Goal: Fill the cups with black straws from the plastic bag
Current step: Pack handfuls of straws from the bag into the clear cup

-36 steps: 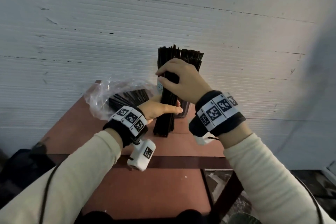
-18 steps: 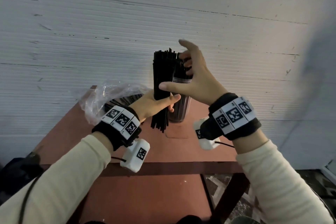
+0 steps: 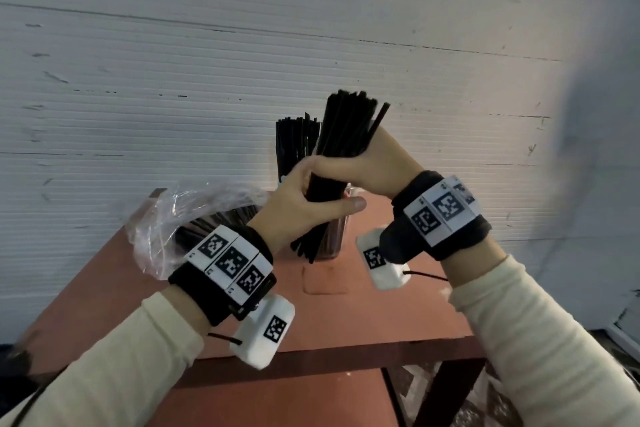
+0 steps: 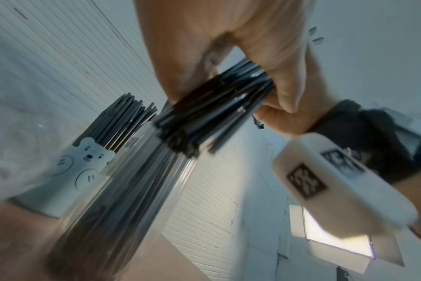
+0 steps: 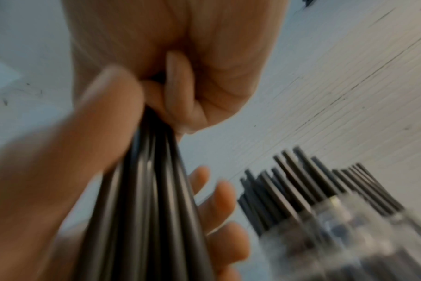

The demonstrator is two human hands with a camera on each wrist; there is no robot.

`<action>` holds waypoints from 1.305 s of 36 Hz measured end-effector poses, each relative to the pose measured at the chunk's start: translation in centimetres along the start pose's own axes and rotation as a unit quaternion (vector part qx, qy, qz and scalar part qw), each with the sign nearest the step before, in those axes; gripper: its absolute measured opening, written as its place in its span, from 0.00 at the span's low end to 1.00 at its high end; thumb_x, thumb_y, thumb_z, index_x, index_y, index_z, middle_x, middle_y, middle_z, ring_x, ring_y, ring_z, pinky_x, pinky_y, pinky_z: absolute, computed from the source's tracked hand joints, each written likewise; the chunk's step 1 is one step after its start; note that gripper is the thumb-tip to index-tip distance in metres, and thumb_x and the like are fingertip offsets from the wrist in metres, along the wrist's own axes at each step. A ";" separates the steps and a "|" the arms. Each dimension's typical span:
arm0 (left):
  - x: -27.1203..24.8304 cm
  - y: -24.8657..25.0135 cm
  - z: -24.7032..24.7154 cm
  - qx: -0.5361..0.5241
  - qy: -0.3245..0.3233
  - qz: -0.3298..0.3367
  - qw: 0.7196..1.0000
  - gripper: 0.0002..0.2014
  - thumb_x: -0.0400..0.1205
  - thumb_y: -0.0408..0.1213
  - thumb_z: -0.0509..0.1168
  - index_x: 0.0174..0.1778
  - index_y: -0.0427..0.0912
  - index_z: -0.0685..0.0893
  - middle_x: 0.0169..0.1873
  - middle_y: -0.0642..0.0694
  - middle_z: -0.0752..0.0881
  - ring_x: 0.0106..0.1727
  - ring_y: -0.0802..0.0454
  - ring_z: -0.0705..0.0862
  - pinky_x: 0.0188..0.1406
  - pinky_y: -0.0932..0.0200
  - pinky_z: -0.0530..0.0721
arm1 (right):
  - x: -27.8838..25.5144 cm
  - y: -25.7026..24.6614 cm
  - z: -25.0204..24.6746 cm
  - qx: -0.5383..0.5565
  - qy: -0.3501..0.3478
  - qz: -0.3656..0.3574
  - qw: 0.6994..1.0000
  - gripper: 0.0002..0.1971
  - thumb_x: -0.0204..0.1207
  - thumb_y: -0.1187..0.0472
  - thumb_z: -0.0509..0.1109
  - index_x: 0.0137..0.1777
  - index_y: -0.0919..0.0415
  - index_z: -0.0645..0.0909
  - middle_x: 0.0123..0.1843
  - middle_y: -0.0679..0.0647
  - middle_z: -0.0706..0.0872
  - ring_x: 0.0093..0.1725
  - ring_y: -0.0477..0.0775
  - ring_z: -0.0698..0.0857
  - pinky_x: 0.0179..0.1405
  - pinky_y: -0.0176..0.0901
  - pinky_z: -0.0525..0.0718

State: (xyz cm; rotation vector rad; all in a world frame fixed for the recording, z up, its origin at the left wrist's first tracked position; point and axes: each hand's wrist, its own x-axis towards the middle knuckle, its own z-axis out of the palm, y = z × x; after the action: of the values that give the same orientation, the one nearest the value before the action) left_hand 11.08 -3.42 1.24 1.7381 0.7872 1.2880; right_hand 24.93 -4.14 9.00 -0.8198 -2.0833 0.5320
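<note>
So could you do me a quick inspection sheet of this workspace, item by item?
Surface: reddish-brown table against the wall.
Job's things: bundle of black straws held in both hands; clear cup already holding straws; plastic bag with more straws lying at the left.
Clutter: nothing seen.
Grippers: left hand grips the bundle low; right hand grips it higher.
Cables: thin black leads from the wrist cameras.
Surroundings: white ribbed wall.

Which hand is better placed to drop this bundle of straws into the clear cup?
Probably the right hand: it grips the bundle higher up, above the clear cup. The left hand wraps lower, nearer the rim.
</note>
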 end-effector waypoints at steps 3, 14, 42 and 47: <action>1.2 -0.7 0.3 0.039 0.097 0.050 0.993 0.45 0.56 0.57 0.82 0.66 0.54 0.67 0.61 0.46 0.79 0.64 0.53 0.82 0.64 0.57 0.82 | 1.3 -0.3 -2.3 0.009 0.065 0.009 0.998 0.09 0.73 0.70 0.74 0.39 0.78 0.79 0.26 0.46 0.77 0.23 0.36 0.76 0.24 0.26 0.72; 5.9 -4.0 -0.9 0.071 0.042 -0.062 0.995 0.65 0.62 0.37 0.85 0.84 0.50 0.43 0.74 0.57 0.67 0.70 0.66 0.72 0.74 0.57 0.68 | 5.2 1.7 -6.8 0.064 0.181 0.086 0.978 0.11 0.72 0.65 0.75 0.39 0.61 0.72 0.37 0.60 0.72 0.34 0.57 0.70 0.23 0.42 0.64; 6.3 -5.8 -1.8 0.072 -0.010 -0.086 0.994 0.42 0.66 0.36 0.83 0.73 0.48 0.68 0.58 0.53 0.86 0.57 0.63 0.86 0.61 0.60 0.81 | 8.6 5.3 -6.0 -0.056 0.150 0.072 0.984 0.12 0.73 0.61 0.73 0.34 0.61 0.72 0.26 0.49 0.72 0.23 0.44 0.72 0.23 0.35 0.71; 6.8 -5.5 -1.9 0.091 -0.014 -0.093 0.991 0.44 0.63 0.40 0.85 0.72 0.51 0.68 0.58 0.54 0.85 0.60 0.59 0.85 0.64 0.58 0.81 | 8.9 5.3 -6.4 -0.057 0.152 0.071 0.984 0.12 0.73 0.61 0.73 0.35 0.61 0.72 0.26 0.49 0.71 0.22 0.44 0.71 0.22 0.35 0.70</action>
State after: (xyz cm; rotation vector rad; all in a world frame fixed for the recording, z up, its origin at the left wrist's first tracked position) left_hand 11.09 5.37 -0.25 1.7738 1.0516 1.0929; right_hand 28.01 6.44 14.24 -1.0537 -1.7958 0.3393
